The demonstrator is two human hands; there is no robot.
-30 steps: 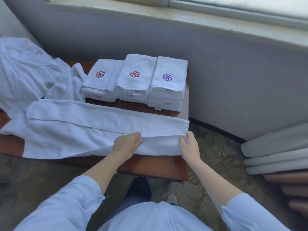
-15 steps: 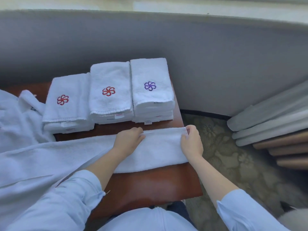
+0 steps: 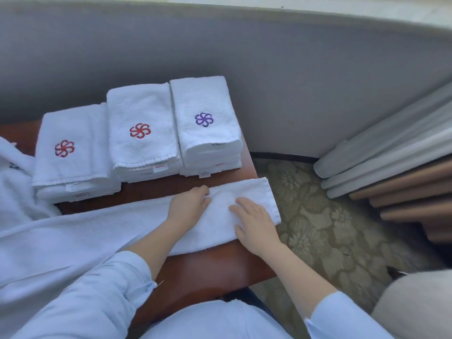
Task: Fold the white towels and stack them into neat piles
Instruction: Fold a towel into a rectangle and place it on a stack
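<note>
A long white towel (image 3: 117, 231), folded lengthwise into a narrow strip, lies across the wooden table (image 3: 210, 270). My left hand (image 3: 188, 206) rests on its far edge, fingertips pinching a small fold of cloth. My right hand (image 3: 254, 221) lies flat on the strip's right end, fingers straight and spread. Behind it stand three piles of folded white towels: the left pile (image 3: 71, 152) and the middle pile (image 3: 141, 133) carry a red flower logo, the right pile (image 3: 205, 123) a purple one.
More loose white cloth (image 3: 14, 182) is heaped at the table's left. A grey wall runs behind the table. Patterned carpet (image 3: 318, 231) lies to the right, with grey and brown curtain folds (image 3: 396, 167) at the far right and a pale rounded object (image 3: 415, 304) at lower right.
Both hands carried the towel's near edge over to the far side, narrowing the strip. My right hand then let go and moved flat onto the cloth. The camera tilted down and right.
</note>
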